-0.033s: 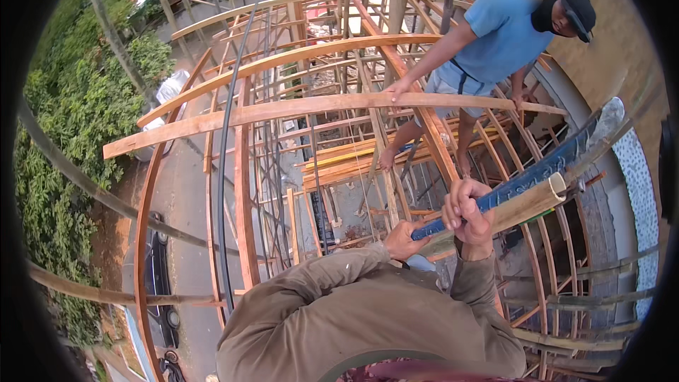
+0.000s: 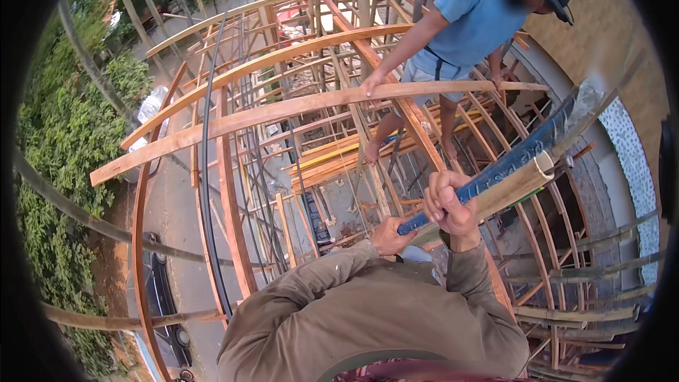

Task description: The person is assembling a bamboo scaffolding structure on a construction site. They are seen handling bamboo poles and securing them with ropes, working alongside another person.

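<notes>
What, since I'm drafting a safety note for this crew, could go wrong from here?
The right hand grips the long blue package, with the left hand at its lower end; a slip could drop it through gaps in the timber frame. The co-worker seems barefoot on narrow timbers with both hands on a long plank, so a misstep might be hard to catch. That plank crosses the dark cable in this view; if they touch, it could snag.

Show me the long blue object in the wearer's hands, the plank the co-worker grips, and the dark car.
Long blue object [image 2: 503, 168], head view: on its middle stretch.
Plank [image 2: 304, 105], head view: on its face, near mid-length.
Dark car [image 2: 163, 291], head view: on its body.
</notes>
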### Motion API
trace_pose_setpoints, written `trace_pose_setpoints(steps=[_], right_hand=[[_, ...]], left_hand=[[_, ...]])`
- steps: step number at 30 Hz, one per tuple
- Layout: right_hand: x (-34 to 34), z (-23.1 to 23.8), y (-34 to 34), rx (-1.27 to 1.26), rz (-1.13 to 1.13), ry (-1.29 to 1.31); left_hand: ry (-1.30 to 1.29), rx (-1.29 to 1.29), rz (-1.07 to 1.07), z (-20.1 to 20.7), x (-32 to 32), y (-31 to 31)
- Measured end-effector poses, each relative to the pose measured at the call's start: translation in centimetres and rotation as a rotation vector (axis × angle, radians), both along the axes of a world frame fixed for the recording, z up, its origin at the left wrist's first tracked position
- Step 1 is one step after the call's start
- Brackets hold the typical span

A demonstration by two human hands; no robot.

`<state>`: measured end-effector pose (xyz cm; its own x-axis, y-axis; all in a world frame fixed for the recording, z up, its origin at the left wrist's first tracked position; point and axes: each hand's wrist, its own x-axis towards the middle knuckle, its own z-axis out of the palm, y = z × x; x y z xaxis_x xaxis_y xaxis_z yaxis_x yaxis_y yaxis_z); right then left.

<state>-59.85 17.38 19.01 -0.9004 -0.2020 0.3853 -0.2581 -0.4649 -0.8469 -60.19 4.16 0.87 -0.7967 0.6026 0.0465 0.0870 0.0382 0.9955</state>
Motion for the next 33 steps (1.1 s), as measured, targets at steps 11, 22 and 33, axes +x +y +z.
trace_pose_setpoints(steps=[11, 22, 33], right_hand=[[1.6, -4.0, 2.4, 0.045, -0.273, 0.108], [5.0, -6.0, 2.6, -0.208, -0.239, -0.136], [7.5, -3.8, 5.4, -0.085, -0.531, -0.062]], left_hand=[[-0.119, -0.079, -0.039, -1.8, 0.6, -0.6], [-0.054, -0.24, -0.22, -6.1, 1.1, -1.3], [-0.069, -0.25, -0.008, -5.8, -2.5, -6.1]])
